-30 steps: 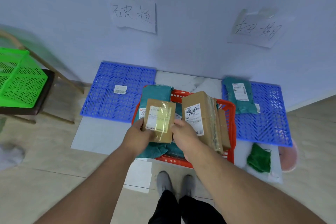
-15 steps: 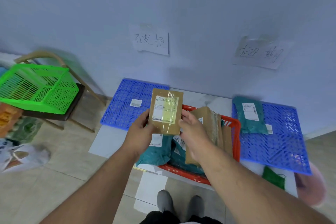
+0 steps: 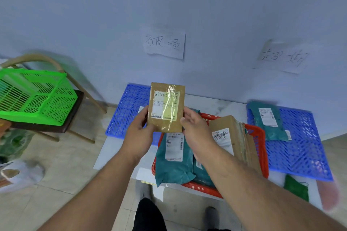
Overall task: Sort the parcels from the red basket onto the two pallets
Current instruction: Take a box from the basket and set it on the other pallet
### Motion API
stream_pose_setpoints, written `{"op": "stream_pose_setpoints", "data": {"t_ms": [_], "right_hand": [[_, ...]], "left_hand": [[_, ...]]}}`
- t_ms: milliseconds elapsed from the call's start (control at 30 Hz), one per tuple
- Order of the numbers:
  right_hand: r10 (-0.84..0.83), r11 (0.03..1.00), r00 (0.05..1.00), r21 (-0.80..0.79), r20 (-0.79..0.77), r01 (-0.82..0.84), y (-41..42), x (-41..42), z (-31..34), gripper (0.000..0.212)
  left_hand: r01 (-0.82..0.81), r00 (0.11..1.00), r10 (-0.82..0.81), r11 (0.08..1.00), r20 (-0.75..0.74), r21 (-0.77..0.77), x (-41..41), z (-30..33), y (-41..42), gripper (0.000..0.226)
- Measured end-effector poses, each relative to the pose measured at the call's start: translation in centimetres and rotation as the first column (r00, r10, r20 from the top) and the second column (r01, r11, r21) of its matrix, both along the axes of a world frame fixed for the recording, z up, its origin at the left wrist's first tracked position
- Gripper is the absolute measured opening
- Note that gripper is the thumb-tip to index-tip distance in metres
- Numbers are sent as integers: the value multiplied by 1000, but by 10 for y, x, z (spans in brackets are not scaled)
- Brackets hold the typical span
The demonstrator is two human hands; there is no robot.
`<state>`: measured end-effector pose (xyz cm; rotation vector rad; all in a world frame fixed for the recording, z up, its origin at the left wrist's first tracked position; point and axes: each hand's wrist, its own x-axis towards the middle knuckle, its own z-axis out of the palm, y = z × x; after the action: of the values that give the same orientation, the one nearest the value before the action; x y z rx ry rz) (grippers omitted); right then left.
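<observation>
brown parcel (image 3: 166,107) hides left pallet (image 3: 129,110) | green basket (image 3: 35,97) left, blurred

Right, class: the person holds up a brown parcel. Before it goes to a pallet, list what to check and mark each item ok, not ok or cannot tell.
1. Small brown parcel held securely: ok, left hand grips one edge, right hand the other.
2. Label faces the person: ok, though its text is too blurred to read.
3. Which pallet it belongs on: cannot tell.
4. Room on left pallet: ok, only a small white label shows there.
5. Room on right pallet: ok, one teal bag lies on it.
6. Red basket emptied: not ok, parcels remain.
</observation>
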<state>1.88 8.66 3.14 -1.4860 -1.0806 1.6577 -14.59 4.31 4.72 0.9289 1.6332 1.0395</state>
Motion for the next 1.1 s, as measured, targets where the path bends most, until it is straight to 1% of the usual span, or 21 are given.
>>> {"op": "stream_pose_setpoints", "data": {"t_ms": [100,200,267,367,533,600,667,733,833,967,1100], "right_hand": [[-26,1000,999,-12,41,27,18,-48,-11,38],[-53,996,995,-65,83,58,38,-103,-26,42],[-50,992,991,-106,121,63,53,-141,-39,41],[-46,987,992,-145,117,62,78,-191,-62,40],[-39,965,991,-252,126,70,134,-257,-105,35],[-39,956,991,-283,128,74,159,-279,-126,33],[-39,953,990,-294,134,77,184,-300,-148,32],[-29,951,988,-301,152,75,207,-318,-172,34],[-19,945,985,-318,172,74,239,-339,-209,38],[3,943,982,-328,187,60,273,-359,-251,38],[-2,935,979,-346,203,73,289,-370,-277,36]], "left_hand": [[30,1000,-30,999,0,-29,-50,-16,20,65],[52,999,-51,995,9,-85,-100,-36,42,63],[50,999,-49,991,10,-124,-132,-49,61,61],[53,999,-51,986,18,-156,-177,-71,95,58],[37,999,-34,974,16,-224,-239,-122,157,45],[17,1000,-19,971,-8,-240,-261,-145,182,42],[29,999,-34,969,-17,-244,-279,-170,207,47],[60,998,-66,966,-16,-251,-294,-195,232,50],[65,998,-70,957,-7,-282,-314,-233,263,47],[71,997,-73,947,7,-313,-333,-275,292,46],[102,995,-91,934,46,-342,-345,-303,305,44]]}}
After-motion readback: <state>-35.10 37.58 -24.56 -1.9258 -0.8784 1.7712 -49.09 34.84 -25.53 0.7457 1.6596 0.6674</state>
